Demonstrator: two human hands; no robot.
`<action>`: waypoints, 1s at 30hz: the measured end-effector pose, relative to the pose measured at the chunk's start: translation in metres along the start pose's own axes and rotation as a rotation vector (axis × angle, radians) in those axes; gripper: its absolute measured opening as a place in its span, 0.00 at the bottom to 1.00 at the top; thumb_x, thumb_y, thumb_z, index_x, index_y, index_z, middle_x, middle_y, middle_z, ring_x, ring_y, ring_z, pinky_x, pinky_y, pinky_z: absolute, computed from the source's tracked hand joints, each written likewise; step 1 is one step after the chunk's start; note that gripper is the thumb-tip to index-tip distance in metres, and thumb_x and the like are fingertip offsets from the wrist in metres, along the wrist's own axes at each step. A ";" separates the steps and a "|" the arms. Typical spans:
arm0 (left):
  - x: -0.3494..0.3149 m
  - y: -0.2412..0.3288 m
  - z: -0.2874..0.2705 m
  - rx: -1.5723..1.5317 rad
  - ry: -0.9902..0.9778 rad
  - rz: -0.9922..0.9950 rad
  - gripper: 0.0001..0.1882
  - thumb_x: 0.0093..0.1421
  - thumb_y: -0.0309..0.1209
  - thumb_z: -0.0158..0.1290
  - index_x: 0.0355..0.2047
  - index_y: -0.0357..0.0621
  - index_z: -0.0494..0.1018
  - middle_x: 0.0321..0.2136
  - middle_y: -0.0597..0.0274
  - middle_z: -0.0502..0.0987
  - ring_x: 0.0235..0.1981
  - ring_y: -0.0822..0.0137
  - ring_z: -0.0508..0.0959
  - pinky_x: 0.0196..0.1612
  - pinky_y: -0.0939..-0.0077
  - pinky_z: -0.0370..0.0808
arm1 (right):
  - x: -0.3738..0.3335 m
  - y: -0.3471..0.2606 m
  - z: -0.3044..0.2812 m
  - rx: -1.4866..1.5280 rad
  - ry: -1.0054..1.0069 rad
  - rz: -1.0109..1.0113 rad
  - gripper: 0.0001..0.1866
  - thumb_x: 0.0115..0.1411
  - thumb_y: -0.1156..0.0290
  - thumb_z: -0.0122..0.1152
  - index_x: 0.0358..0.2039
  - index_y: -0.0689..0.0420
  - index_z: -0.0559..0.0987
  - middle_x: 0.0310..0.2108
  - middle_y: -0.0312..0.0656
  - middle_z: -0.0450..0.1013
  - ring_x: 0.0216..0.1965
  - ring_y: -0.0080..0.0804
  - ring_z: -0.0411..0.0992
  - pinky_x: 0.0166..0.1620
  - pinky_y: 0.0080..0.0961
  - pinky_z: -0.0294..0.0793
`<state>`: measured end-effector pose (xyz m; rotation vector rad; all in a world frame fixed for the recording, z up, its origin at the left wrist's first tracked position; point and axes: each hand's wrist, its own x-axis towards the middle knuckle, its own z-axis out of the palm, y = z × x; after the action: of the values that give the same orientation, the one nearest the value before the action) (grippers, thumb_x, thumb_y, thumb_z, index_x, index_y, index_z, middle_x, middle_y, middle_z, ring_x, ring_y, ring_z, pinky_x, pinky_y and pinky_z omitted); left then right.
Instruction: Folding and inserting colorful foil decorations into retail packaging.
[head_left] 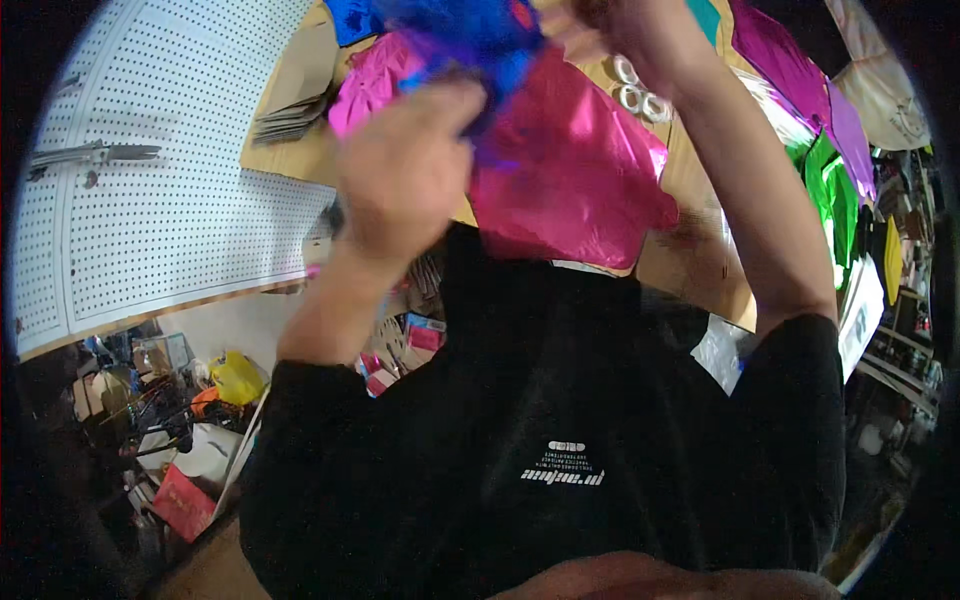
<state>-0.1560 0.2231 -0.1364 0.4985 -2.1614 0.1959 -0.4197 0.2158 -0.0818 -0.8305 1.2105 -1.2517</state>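
A shiny blue sheet of foil-like material (470, 45) is lifted over the table near the top edge, smeared by motion. My left hand (410, 165) is closed at its lower left corner, fingers curled on it. My right hand (625, 30) is raised by its right side, partly cut off by the top edge; its fingers are too blurred to read. Beneath both hands a shiny pink sheet (575, 170) is spread on the wooden table (690, 265), reaching to its near edge. A brighter pink piece (375, 80) shows behind my left hand.
White rings (640, 95) lie near my right forearm. A stack of brownish flat pieces (295, 105) sits at the table's left, beside a white pegboard (190, 200) with a metal tool (100, 155). Purple (790, 60) and green sheets (830, 190) lie right. Clutter with a yellow bag (238, 378) fills the lower left.
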 end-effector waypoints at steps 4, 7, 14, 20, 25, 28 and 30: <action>-0.014 0.058 0.025 -0.196 -0.118 0.040 0.09 0.55 0.24 0.60 0.38 0.42 0.82 0.37 0.58 0.84 0.41 0.59 0.86 0.44 0.67 0.84 | -0.084 0.024 -0.030 -0.350 0.016 -0.012 0.34 0.60 0.66 0.72 0.65 0.58 0.69 0.38 0.43 0.79 0.33 0.22 0.78 0.36 0.21 0.78; -0.026 0.078 0.037 -0.248 -0.264 0.050 0.09 0.55 0.27 0.59 0.37 0.41 0.80 0.39 0.57 0.84 0.44 0.58 0.85 0.49 0.65 0.83 | -0.114 0.057 -0.040 -0.566 0.048 -0.173 0.40 0.58 0.78 0.72 0.69 0.59 0.63 0.34 0.40 0.78 0.32 0.22 0.76 0.34 0.19 0.74; -0.035 0.085 0.048 -0.360 -0.559 0.109 0.15 0.57 0.36 0.61 0.40 0.40 0.80 0.47 0.54 0.82 0.51 0.54 0.82 0.55 0.60 0.79 | -0.136 0.099 -0.059 -0.863 0.305 -0.250 0.45 0.56 0.77 0.75 0.70 0.54 0.62 0.30 0.40 0.77 0.29 0.24 0.74 0.34 0.26 0.75; -0.020 0.087 0.031 -0.495 -0.489 -0.059 0.26 0.54 0.46 0.68 0.48 0.41 0.80 0.55 0.51 0.79 0.56 0.50 0.79 0.58 0.56 0.76 | -0.132 0.107 -0.063 -1.099 0.268 -0.281 0.47 0.49 0.77 0.78 0.69 0.54 0.65 0.31 0.47 0.77 0.26 0.37 0.76 0.34 0.33 0.78; -0.027 0.064 0.039 -0.292 -0.519 -0.077 0.20 0.56 0.40 0.66 0.45 0.42 0.82 0.55 0.54 0.79 0.55 0.51 0.78 0.58 0.55 0.74 | -0.138 0.098 -0.050 -1.183 0.349 -0.376 0.46 0.48 0.75 0.78 0.68 0.56 0.66 0.41 0.51 0.75 0.39 0.47 0.77 0.44 0.41 0.78; -0.025 0.063 0.037 -0.283 -0.592 -0.111 0.19 0.57 0.37 0.66 0.46 0.41 0.81 0.53 0.54 0.79 0.53 0.51 0.78 0.59 0.54 0.74 | -0.147 0.095 -0.047 -1.235 0.393 -0.491 0.44 0.46 0.74 0.78 0.65 0.59 0.69 0.49 0.53 0.72 0.50 0.52 0.73 0.53 0.44 0.75; -0.020 0.062 0.040 -0.353 -0.522 -0.171 0.20 0.57 0.36 0.66 0.48 0.41 0.80 0.53 0.54 0.79 0.55 0.51 0.77 0.61 0.53 0.72 | -0.153 0.098 -0.049 -1.338 0.262 -0.601 0.42 0.46 0.73 0.78 0.63 0.59 0.72 0.49 0.52 0.73 0.48 0.51 0.74 0.53 0.41 0.75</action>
<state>-0.2010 0.2722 -0.1739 0.5672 -2.5636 -0.4524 -0.4279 0.3899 -0.1541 -2.1556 2.1253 -0.8694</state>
